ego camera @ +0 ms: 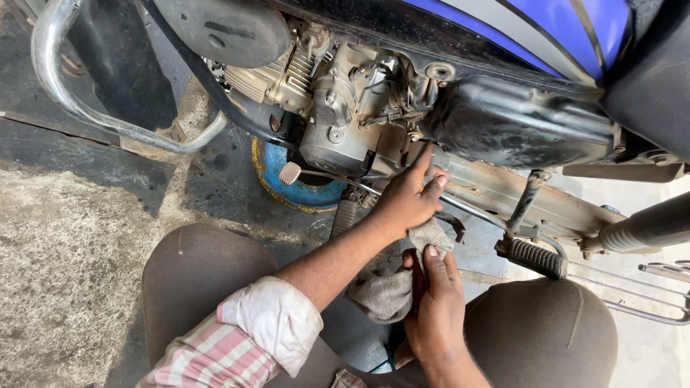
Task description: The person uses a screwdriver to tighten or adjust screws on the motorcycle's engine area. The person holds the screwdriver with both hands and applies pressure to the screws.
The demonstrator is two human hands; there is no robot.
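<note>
I am crouched beside a motorcycle, looking down at its grimy engine (338, 108). My left hand (408, 197) reaches up to the underside of the engine case, index finger stretched out against the metal, its other fingers pinching the top of a grey rag (388, 291). My right hand (435, 305) sits lower, between my knees, with thumb and fingers closed on the same rag, which hangs in a fold below. Which small part the left fingers touch is hidden by the hand.
A blue drain pan (302, 188) lies on the floor under the engine. A chrome crash guard (86, 108) curves at the left. The ribbed footrest (535, 257), the exhaust pipe (647, 226) and the blue fuel tank (546, 29) are at the right. My knees (194, 273) frame the hands.
</note>
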